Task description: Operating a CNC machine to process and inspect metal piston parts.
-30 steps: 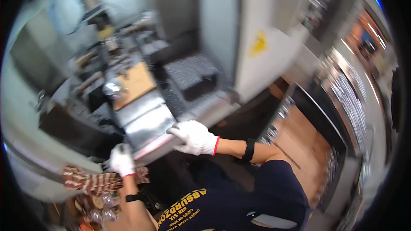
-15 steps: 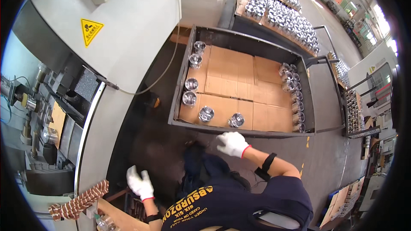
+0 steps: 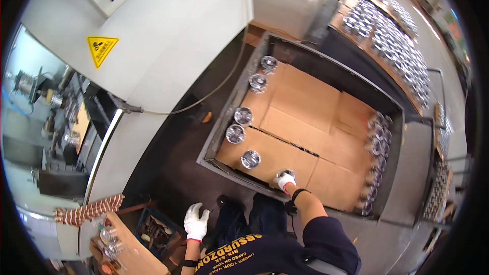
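Observation:
In a white glove, my right hand (image 3: 284,181) reaches over the near side of a dark metal cart (image 3: 326,61) and grips a shiny metal piston (image 3: 288,173) on the cardboard. The glove covers part of that piston. Another piston (image 3: 250,159) stands to its left, and more line the cart's left side, such as this piston (image 3: 243,116). My left hand (image 3: 196,222), also gloved in white, hangs open beside my legs with nothing in it. Near it is a wooden shelf (image 3: 133,244) holding a few metal pistons (image 3: 109,239).
At the left stands a pale machine (image 3: 168,35) with an open bay and a hanging cable (image 3: 204,101). Pistons (image 3: 379,147) crowd the cart's right side. A blue crate (image 3: 158,229) sits below the machine. Tables of pistons (image 3: 397,51) stand behind the cart.
My right hand has reached forward into the cart and onto the near piston. My left hand has moved right, away from the shelf. The view has turned, tilting the cart.

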A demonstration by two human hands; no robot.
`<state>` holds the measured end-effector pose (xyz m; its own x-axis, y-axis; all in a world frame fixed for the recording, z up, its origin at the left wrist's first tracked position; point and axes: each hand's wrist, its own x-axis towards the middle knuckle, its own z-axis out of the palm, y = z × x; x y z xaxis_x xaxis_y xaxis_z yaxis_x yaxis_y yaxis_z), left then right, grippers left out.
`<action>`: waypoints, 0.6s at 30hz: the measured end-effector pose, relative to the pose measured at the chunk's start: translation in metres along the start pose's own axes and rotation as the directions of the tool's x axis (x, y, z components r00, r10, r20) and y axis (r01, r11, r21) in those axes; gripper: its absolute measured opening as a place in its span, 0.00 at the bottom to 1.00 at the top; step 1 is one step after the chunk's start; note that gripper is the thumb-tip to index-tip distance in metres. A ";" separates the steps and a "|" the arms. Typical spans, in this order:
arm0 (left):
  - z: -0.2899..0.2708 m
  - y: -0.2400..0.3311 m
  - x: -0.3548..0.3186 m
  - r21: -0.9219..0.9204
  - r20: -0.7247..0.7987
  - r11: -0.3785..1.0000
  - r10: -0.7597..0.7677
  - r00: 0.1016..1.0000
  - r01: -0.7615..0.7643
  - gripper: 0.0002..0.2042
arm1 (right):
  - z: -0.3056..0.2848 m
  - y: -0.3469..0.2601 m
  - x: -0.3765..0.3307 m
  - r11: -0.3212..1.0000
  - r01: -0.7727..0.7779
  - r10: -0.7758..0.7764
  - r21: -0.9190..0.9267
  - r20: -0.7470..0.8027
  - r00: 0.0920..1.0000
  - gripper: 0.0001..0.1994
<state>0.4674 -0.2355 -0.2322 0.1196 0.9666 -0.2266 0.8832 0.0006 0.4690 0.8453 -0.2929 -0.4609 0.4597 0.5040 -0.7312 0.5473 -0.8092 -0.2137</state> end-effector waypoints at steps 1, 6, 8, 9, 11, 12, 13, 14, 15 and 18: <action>0.002 0.009 -0.004 0.022 -0.004 1.000 -0.017 1.000 0.018 0.18 | 0.004 0.001 0.010 0.999 -0.035 0.035 0.003 0.069 0.997 0.23; -0.005 0.033 -0.024 0.055 -0.012 0.995 -0.087 0.996 0.088 0.19 | -0.001 0.017 0.035 0.881 0.320 -0.321 -0.348 0.057 0.945 0.17; -0.012 0.035 -0.034 0.049 0.001 0.994 -0.094 0.996 0.094 0.20 | -0.033 0.030 0.039 0.359 -0.503 -0.219 0.786 0.595 0.773 0.17; -0.015 0.036 -0.039 0.058 -0.039 0.993 -0.104 0.994 0.106 0.20 | -0.049 0.028 0.038 0.461 -0.414 -0.141 0.785 0.526 0.839 0.12; -0.020 0.035 -0.045 0.049 -0.072 0.981 -0.184 0.980 0.188 0.21 | -0.082 0.020 0.024 0.611 -0.156 -0.169 0.776 0.320 0.932 0.11; -0.023 0.035 -0.049 0.033 -0.121 0.971 -0.232 0.965 0.237 0.21 | -0.101 0.014 0.016 0.591 -0.074 -0.240 0.803 0.262 0.935 0.17; -0.025 0.035 -0.052 -0.009 -0.127 0.964 -0.264 0.956 0.265 0.21 | -0.113 -0.001 0.005 0.764 0.191 -0.288 0.617 0.061 0.956 0.12; -0.029 0.034 -0.055 -0.050 -0.112 0.956 -0.292 0.950 0.288 0.21 | -0.135 -0.008 -0.010 0.809 0.548 -0.587 -0.211 -0.283 0.759 0.09; -0.032 0.033 -0.058 -0.070 -0.160 0.949 -0.315 0.936 0.307 0.21 | -0.147 -0.027 -0.025 0.863 0.432 -0.502 -0.262 -0.356 0.788 0.12; -0.045 0.029 -0.067 -0.334 -0.018 0.832 -0.475 0.880 0.442 0.23 | -0.187 -0.093 -0.076 0.804 0.482 -0.583 -0.348 -0.301 0.755 0.09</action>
<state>0.4645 -0.2884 -0.1652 -0.3220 0.8549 -0.4068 0.6368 0.5136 0.5751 0.8907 -0.1997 -0.2647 0.2388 0.9428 -0.2326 0.9049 -0.3030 -0.2989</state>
